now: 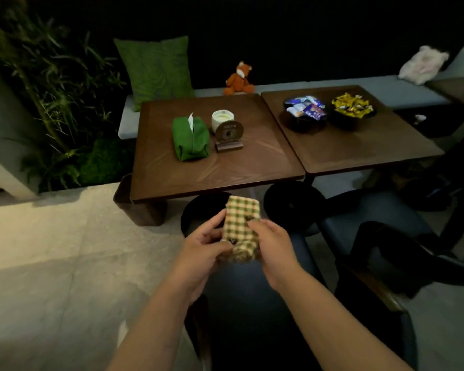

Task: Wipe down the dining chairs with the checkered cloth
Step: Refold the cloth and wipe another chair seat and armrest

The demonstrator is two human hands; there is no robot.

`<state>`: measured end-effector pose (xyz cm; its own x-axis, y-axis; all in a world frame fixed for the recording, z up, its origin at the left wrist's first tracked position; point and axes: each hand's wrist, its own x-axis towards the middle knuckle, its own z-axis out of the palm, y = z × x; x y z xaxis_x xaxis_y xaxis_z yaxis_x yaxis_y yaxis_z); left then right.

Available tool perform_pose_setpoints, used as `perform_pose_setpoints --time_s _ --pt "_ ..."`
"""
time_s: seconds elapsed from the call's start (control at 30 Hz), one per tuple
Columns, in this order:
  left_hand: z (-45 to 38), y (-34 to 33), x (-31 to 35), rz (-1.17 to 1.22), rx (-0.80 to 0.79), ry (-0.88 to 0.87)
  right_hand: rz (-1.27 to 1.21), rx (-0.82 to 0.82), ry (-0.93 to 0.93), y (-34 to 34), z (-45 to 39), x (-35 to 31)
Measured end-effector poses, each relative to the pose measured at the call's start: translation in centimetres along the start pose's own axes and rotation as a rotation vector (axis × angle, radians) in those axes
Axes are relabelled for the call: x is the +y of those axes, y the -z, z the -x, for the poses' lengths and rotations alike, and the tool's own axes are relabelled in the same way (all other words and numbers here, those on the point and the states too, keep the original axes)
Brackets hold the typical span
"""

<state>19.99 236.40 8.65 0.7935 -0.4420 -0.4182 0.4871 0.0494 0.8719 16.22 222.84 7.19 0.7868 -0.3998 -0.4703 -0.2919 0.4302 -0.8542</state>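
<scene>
Head view, biggest first: two wooden tables pushed together w/ a bench behind, then the dark dining chairs, then hands + cloth.

Nearest chair sits directly under the forearms, its seat a dark mass below the cloth. A second chair is just to the right, w/ something dark draped on it; can't tell what.

Checkered cloth is held up in both hands, above the near chair's seat and in front of the table edge. It's folded into a strip, long axis running away from the person, far end free, near end bunched.

Left hand pinches the near left edge, thumb and fingers curled on the fabric. Right hand grips the right side, fingers wrapped over it. Both are clamped on the cloth, about equally near, so either could take it down.

Key relation: the seat lies straight below the cloth, so I'd judge the wipe needs only a drop downward, no reach sideways.

Hard to read: the scene is dim, chair outlines merge w/ floor shadow, the near chair's backrest and legs aren't separable, and its lower part is cut off by the frame's bottom. Small dark spots on the cloth are unclear.
</scene>
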Motion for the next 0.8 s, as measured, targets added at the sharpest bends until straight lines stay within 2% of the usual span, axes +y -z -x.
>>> perform_pose_setpoints --time_s 0.1,0.2,0.37,0.43,0.5,0.6,0.67,0.8 --pt "0.9 -4.6 -1.7 -0.009 0.092 -0.003 -0.078 0.077 -0.033 4.6 0.6 -1.1" --pt "1.0 -9.7 -3.9 0.028 0.138 0.023 -0.115 0.167 0.041 11.0 1.7 -3.2" --pt "0.4 -17.4 -8.5 0.091 0.087 0.102 0.215 0.455 0.158 23.5 3.4 -5.4" --pt "0.2 -20.2 -10.9 0.086 0.07 0.16 0.488 0.514 0.107 28.0 3.6 -5.0" --pt "0.4 -22.6 -13.5 0.04 0.06 0.23 0.727 0.497 -0.031 31.4 3.7 -3.4" --pt "0.5 -24.5 -17.3 -0.055 0.041 0.321 0.841 0.417 -0.274 33.8 4.0 0.8" --pt "0.2 -24.8 -19.6 -0.113 0.046 0.378 0.805 0.375 -0.371 34.0 4.3 3.9" --pt "-0.2 -24.1 -23.6 -0.276 0.019 0.442 0.622 0.376 -0.387 33.8 4.5 8.4"
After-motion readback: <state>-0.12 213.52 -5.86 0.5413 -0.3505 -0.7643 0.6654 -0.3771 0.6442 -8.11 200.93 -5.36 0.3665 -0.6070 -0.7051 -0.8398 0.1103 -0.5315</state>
